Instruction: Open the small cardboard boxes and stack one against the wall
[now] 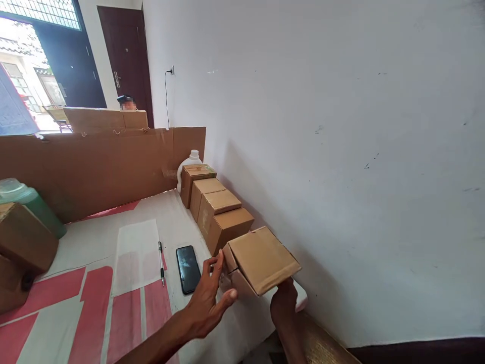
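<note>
A brown cardboard box (265, 256) is tilted at the near right corner of the table, its top flap lying over and a gap showing at its left side. My right hand (284, 302) grips it from below at the near right edge, most of its fingers hidden behind the cardboard. At the box's left side, my left hand (212, 293) has its fingers stretched out and thumb apart, fingertips against or very close to the cardboard. A black phone (188, 269) lies left of that hand, and a pen (161, 263) rests farther left on a white paper sheet (136, 253).
Several closed cardboard boxes (222, 199) stand in a row along the white wall, with a white jug (190, 161) behind. A tall cardboard panel (102, 172) borders the far edge. On the left are more boxes (26, 237) and a green container (43, 210). A person's head (128, 103) shows beyond.
</note>
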The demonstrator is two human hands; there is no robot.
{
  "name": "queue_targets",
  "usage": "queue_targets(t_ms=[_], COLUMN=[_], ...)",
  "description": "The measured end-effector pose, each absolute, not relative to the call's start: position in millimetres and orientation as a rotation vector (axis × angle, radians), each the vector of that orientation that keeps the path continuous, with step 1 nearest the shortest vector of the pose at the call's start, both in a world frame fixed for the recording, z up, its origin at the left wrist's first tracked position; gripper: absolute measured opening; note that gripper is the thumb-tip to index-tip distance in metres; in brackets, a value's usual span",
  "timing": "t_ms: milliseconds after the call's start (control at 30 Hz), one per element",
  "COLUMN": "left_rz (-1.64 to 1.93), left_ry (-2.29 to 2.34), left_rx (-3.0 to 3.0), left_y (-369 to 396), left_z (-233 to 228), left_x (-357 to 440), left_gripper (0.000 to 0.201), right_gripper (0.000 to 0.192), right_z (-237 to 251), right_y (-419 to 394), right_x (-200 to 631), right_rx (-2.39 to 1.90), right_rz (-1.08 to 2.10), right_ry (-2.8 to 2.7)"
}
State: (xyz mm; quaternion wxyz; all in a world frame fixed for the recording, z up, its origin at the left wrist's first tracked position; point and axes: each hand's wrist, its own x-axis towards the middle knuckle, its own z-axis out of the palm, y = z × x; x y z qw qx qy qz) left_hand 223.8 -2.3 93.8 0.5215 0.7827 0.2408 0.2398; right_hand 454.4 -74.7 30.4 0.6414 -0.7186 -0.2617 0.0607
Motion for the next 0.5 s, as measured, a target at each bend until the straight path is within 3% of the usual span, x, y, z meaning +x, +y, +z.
queue_targets(t_ms=[233, 500], left_rz=[0.662, 0.385], left_ry=[0.639, 0.726], left_rx=[1.933, 1.857], left_y=[34, 43], left_z=[31, 26], left_x=[274, 283], left_gripper=[0.093, 0.122], right_gripper=[0.071, 0.052], right_z=[6, -3], right_y=[-49, -55], right_x=[471, 472], right_rx=[-1.725, -1.845], right_rz=[0.299, 0.256], right_ry=[-0.595, -0.597])
